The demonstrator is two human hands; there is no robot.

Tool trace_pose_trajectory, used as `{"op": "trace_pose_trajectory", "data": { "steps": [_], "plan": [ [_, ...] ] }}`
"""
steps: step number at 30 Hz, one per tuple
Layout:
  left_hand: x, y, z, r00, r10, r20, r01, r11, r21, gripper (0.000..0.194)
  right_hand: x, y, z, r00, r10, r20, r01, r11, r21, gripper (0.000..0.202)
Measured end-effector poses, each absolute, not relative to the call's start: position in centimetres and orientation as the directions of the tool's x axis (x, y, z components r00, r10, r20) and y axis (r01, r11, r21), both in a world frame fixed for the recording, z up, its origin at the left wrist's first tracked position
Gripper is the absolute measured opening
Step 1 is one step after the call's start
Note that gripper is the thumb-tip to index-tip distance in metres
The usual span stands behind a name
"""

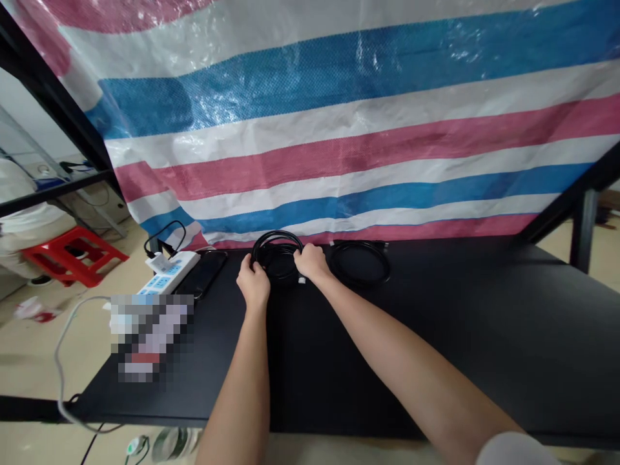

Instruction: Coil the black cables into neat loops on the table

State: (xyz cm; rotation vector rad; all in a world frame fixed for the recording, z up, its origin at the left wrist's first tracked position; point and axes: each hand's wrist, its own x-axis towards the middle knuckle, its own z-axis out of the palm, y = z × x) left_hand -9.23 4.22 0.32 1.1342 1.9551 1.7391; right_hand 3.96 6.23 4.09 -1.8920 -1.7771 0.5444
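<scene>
A coiled black cable (276, 234) is held at the back of the black table, its loops tilted up from the top. My left hand (254, 282) has its fingers closed round the coil's left side. On the right side of the same coil, my right hand (312, 261) grips it with bent fingers. Below the right hand a pale connector (301, 280) shows; whether it belongs to the held coil or to loops lying under it, I cannot tell. A second coiled black cable (389, 268) lies flat just right of my right hand, with connectors at its upper edge.
On the left stand a white power strip (167, 276) with a plugged-in charger and a dark phone (207, 271). A blurred patch covers something nearer the front. A striped tarp (339, 155) hangs behind the table (460, 342). A red stool (80, 255) with a seated person is at left.
</scene>
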Motion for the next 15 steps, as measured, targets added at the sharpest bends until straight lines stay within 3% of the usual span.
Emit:
{"op": "trace_pose_trajectory", "data": {
  "steps": [3, 9, 15],
  "plan": [
    [-8.9, 4.3, -0.2, -0.619, 0.717, 0.320, 0.463, 0.004, 0.886, 0.027, 3.7, 5.9, 3.9, 0.115, 0.993, -0.006, 0.850, -0.101, -0.517, 0.037],
    [-7.6, 3.5, 0.0, -0.550, 0.784, 0.289, 0.663, 0.200, 0.721, 0.042, 4.0, 5.9, 3.7, -0.018, 0.998, 0.058, 0.950, 0.035, -0.310, 0.035],
    [-7.1, 1.9, 1.6, -0.559, 0.766, 0.317, 0.757, 0.317, 0.571, 0.041, 4.6, 5.7, 2.8, -0.273, 0.924, 0.267, 0.926, 0.327, -0.186, 0.035]
  ]
}}
